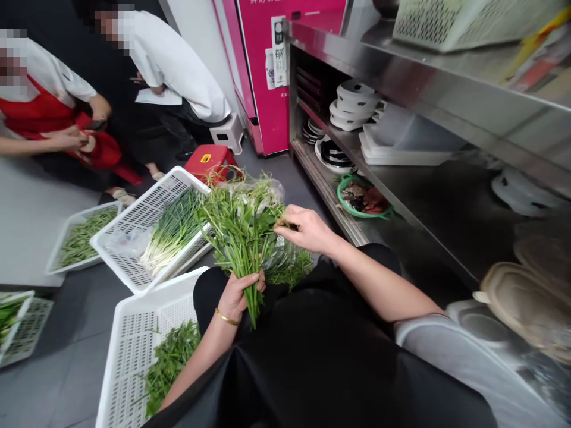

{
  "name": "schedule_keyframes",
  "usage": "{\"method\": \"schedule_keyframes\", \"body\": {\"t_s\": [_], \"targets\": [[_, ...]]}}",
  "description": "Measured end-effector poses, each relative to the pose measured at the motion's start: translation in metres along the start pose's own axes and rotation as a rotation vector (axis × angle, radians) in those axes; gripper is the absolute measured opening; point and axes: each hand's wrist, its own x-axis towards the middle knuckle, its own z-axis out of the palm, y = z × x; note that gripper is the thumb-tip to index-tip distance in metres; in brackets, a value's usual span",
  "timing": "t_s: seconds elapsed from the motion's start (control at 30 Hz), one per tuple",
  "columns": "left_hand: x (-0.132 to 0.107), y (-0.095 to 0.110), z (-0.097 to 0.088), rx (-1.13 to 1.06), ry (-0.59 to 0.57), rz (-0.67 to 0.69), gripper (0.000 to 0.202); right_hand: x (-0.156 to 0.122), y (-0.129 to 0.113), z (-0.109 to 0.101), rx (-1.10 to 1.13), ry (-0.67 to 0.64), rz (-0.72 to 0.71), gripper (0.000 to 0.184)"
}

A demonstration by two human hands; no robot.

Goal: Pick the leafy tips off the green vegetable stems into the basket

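A bunch of long-stemmed leafy greens stands upright over my lap. My left hand is closed round its lower stems, whose cut ends stick out below the fist. At the bunch's right edge, my right hand is closed in a pinch on a bit of the greens; the fingertips partly hide it. Below and behind the bunch lie a clear plastic bag and more loose greens. A white perforated basket on my left holds trimmed leafy greens.
Farther left, another white basket holds scallions, and one beyond holds green beans. A red stool stands ahead. Two people sit at the upper left. Steel shelving with dishes and a green basket runs close along my right.
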Motion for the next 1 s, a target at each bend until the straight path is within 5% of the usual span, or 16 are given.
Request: {"method": "schedule_keyframes", "body": {"t_s": [0.2, 0.37, 0.47, 0.57, 0.77, 0.87, 0.93, 1.0], "targets": [[0.002, -0.001, 0.008, -0.013, -0.031, -0.002, 0.040, -0.006, -0.011, 0.018, 0.032, -0.215, -0.034, 0.017], [-0.001, -0.002, 0.001, -0.076, -0.087, 0.004, 0.034, -0.008, 0.000, -0.001, 0.582, -0.446, 0.087, 0.014], [-0.003, 0.000, -0.006, -0.169, -0.127, -0.004, 0.035, -0.004, 0.018, -0.027, 1.089, -0.274, 0.241, 0.018], [-0.004, 0.001, -0.010, -0.234, -0.113, 0.013, 0.030, -0.006, 0.028, -0.054, 1.378, -0.117, 0.241, 0.013], [0.000, 0.000, -0.011, -0.206, -0.052, -0.008, 0.014, -0.046, 0.032, -0.121, 1.500, 0.306, -0.069, 0.017], [0.005, -0.001, -0.015, -0.188, 0.004, -0.030, 0.011, -0.070, 0.039, -0.145, 1.364, 0.616, -0.166, 0.019], [0.009, -0.001, -0.018, -0.207, 0.048, -0.035, 0.013, -0.078, 0.042, -0.144, 1.109, 0.774, -0.011, 0.025], [0.012, 0.001, -0.020, -0.231, 0.086, -0.029, 0.018, -0.079, 0.043, -0.124, 0.857, 0.695, 0.223, 0.031]]}}
